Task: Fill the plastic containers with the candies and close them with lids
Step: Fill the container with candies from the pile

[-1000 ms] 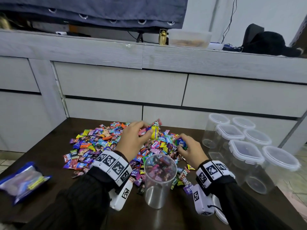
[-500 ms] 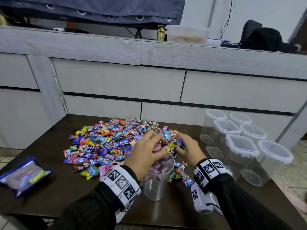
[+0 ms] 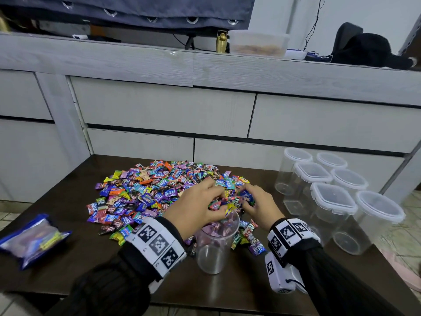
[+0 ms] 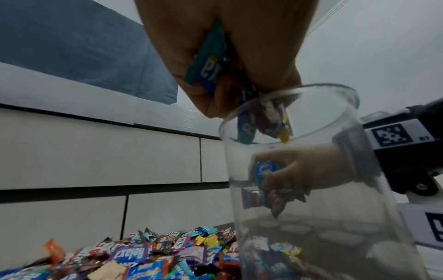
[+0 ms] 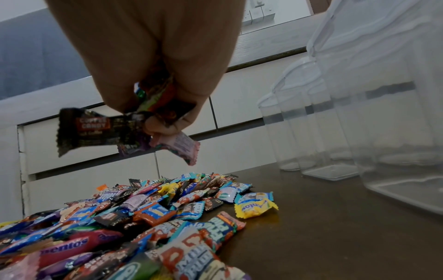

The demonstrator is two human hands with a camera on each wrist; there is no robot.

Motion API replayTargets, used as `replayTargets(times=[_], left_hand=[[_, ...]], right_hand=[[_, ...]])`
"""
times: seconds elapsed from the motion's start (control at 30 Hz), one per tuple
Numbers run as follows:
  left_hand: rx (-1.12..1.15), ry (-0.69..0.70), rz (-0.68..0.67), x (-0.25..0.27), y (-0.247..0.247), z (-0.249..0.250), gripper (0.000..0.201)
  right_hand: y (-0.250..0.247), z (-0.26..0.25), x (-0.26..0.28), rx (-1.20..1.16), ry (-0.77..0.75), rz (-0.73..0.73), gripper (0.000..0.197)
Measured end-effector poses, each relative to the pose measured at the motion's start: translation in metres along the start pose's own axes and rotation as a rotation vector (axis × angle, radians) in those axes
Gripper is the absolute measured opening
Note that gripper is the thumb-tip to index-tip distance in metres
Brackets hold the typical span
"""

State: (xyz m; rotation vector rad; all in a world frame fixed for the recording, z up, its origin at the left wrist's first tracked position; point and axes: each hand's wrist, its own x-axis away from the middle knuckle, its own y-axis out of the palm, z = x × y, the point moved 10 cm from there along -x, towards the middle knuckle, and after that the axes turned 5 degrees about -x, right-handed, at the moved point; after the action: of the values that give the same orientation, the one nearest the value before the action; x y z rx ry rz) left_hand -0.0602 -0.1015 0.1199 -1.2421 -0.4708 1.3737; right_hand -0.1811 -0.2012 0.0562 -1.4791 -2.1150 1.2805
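Candies point(image 3: 227, 201) have been brought closer over the open container point(image 3: 214, 245), where they are held bunched in the left hand point(image 3: 196, 208) and right hand point(image 3: 262, 206).

Seven clear plastic containers are counted on the table point(image 3: 250, 288): one open container point(image 3: 214, 249) without a lid stands at the front, and six lidded containers point(image 3: 332, 201) are grouped at the right. Six lids are seen, one on each of these. One heap of candies point(image 3: 145, 192), too many to be counted, is spread across the middle. One blue bag point(image 3: 32, 240) lies at the left. Two hands are seen, the left hand point(image 3: 196, 210) and the right hand point(image 3: 259, 206).
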Motion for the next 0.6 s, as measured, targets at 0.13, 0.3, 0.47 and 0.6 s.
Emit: replayTargets(times=[0.13,0.3,0.47,0.6], left_hand=[[-0.113,0.083,-0.157,0.005,0.017,0.005,0.022],[-0.334,0.165,-0.353,-0.005,0.042,0.014,0.028],[-0.435,0.197,-0.445,-0.011,0.056,0.018,0.033],[-0.384,0.171,-0.437,-0.010,0.058,0.016,0.031]], right_hand=[[0.004,0.001,0.001,0.016,0.018,-0.029,0.024],[0.003,-0.003,0.000,0.007,0.004,-0.015,0.024],[-0.005,-0.005,-0.002,0.004,0.005,-0.002,0.024],[-0.014,-0.010,-0.001,0.001,-0.016,0.030,0.022]])
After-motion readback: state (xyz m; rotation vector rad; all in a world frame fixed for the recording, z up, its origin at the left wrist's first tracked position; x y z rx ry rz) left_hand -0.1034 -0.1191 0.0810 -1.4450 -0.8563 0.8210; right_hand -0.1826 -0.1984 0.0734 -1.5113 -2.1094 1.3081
